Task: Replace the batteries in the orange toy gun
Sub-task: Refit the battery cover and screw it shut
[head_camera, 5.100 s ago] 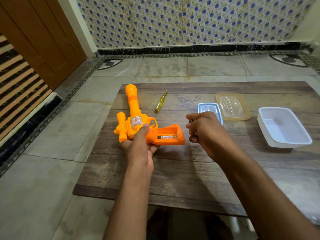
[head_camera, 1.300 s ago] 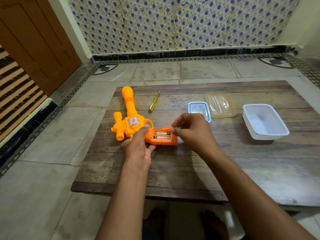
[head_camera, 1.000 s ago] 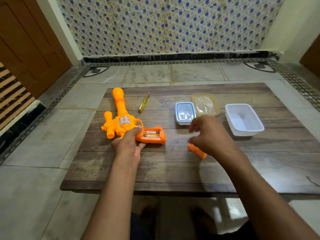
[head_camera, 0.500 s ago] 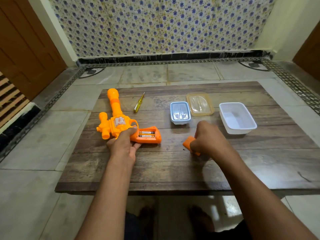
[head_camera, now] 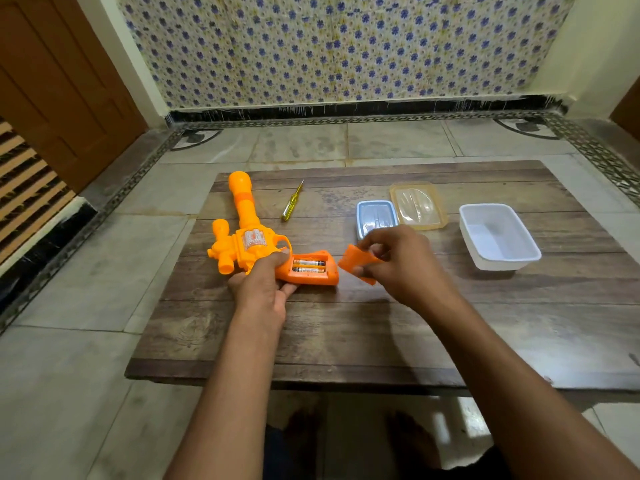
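Note:
The orange toy gun (head_camera: pixel 247 237) lies flat on the wooden table (head_camera: pixel 346 327), barrel pointing away from me. Its grip compartment is uncovered and two batteries (head_camera: pixel 309 266) sit side by side inside. My left hand (head_camera: pixel 263 285) holds the gun at the base of the grip, thumb near the trigger guard. Just right of the grip, my right hand (head_camera: pixel 398 265) pinches the orange battery cover (head_camera: pixel 356 263) a little above the table.
A yellow screwdriver (head_camera: pixel 292 200) lies behind the gun. A small blue container (head_camera: pixel 375 214), a clear amber lid (head_camera: pixel 417 204) and an empty white tub (head_camera: pixel 498 237) stand at the back right. Tiled floor surrounds the low table.
My right hand picked the orange cover up from the table in front of me and carried it up and left toward the gun's grip. My left hand kept holding the gun.

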Demonstrator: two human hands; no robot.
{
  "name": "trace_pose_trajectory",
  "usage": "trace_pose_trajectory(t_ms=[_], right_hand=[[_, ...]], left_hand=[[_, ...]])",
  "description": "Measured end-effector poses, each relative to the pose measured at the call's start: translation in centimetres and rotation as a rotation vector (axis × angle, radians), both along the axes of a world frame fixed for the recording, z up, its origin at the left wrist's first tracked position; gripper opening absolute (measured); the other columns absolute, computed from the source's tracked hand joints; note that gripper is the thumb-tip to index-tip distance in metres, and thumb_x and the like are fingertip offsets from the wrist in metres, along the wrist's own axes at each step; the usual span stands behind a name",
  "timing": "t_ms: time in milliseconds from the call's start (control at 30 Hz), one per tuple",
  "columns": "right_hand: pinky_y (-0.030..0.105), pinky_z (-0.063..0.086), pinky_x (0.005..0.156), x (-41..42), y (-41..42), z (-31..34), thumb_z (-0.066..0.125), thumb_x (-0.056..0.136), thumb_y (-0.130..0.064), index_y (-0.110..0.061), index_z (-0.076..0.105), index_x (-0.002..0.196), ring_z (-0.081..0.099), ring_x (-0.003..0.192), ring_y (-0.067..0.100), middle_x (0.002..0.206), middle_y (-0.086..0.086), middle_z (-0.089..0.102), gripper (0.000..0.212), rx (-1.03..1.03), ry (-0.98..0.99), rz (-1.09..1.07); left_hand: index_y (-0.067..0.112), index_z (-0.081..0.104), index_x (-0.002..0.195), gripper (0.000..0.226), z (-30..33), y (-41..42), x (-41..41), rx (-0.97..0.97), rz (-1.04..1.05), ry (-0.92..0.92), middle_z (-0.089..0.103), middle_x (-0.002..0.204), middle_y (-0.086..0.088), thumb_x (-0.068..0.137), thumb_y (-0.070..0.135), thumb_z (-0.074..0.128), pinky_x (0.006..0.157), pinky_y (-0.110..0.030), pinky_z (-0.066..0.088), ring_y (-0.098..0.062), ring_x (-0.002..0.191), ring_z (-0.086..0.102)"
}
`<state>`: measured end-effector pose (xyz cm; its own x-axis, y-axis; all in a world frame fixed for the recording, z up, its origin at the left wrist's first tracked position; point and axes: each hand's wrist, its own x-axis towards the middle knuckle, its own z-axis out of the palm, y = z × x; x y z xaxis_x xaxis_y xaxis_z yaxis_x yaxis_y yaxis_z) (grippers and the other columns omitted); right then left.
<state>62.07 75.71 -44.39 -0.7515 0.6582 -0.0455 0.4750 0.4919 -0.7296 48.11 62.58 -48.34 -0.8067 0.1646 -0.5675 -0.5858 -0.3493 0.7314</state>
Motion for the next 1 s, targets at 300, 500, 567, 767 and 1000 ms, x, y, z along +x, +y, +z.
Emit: trace_pose_trajectory(t_ms=[300, 500, 567, 767, 1000], right_hand=[[0.032, 0.050, 0.092, -4.5, -2.8, -0.9, 0.082, 0.083, -0.021, -0.020, 0.074, 0.122, 0.064, 0.106, 0.023, 0.117, 0.007, 0.065, 0.039, 0.171, 0.038, 0.213], [0.030, 0.041, 0.096, -4.6, -2.7, -1.3, 0.077, 0.088, -0.027, -0.016, 0.068, 0.133, 0.054, 0.118, 0.024, 0.127, 0.004, 0.057, 0.047, 0.322, -0.059, 0.368], [0.032, 0.043, 0.097, -4.5, -2.8, -1.3, 0.076, 0.088, -0.026, -0.015, 0.068, 0.133, 0.052, 0.119, 0.023, 0.128, 0.004, 0.055, 0.046, 0.351, -0.070, 0.400], [0.044, 0.050, 0.090, -3.9, -3.4, -1.3, 0.072, 0.083, -0.036, -0.019, 0.074, 0.120, 0.051, 0.111, 0.023, 0.116, 0.000, 0.056, 0.041, 0.453, -0.036, 0.356], [0.050, 0.051, 0.086, -4.2, -3.5, -1.1, 0.075, 0.076, -0.052, -0.031, 0.076, 0.118, 0.059, 0.098, 0.017, 0.101, -0.006, 0.060, 0.047, 0.282, 0.015, 0.373]], left_hand=[[0.005, 0.051, 0.136, 0.067, -0.3, -0.1, -0.5, 0.017, 0.003, -0.012, 0.067, 0.122, -0.020, 0.077, -0.012, 0.076, 0.071, -0.051, 0.061, -0.035, 0.103, 0.069], [0.005, 0.051, 0.132, 0.062, -0.1, -0.2, -0.5, 0.028, 0.011, -0.014, 0.067, 0.121, -0.020, 0.077, -0.012, 0.076, 0.064, -0.049, 0.060, -0.035, 0.101, 0.070], [0.007, 0.053, 0.125, 0.056, -0.2, -0.1, -0.4, 0.030, 0.006, -0.007, 0.068, 0.118, -0.020, 0.078, -0.013, 0.075, 0.061, -0.046, 0.059, -0.032, 0.096, 0.070], [0.007, 0.056, 0.125, 0.054, -0.3, 0.0, -0.4, 0.042, 0.034, -0.015, 0.070, 0.115, -0.018, 0.078, -0.012, 0.075, 0.066, -0.047, 0.061, -0.033, 0.101, 0.070], [0.004, 0.063, 0.122, 0.050, -0.3, -0.1, -0.3, 0.041, 0.037, 0.009, 0.072, 0.116, -0.021, 0.075, -0.011, 0.076, 0.049, -0.035, 0.058, -0.034, 0.100, 0.072]])
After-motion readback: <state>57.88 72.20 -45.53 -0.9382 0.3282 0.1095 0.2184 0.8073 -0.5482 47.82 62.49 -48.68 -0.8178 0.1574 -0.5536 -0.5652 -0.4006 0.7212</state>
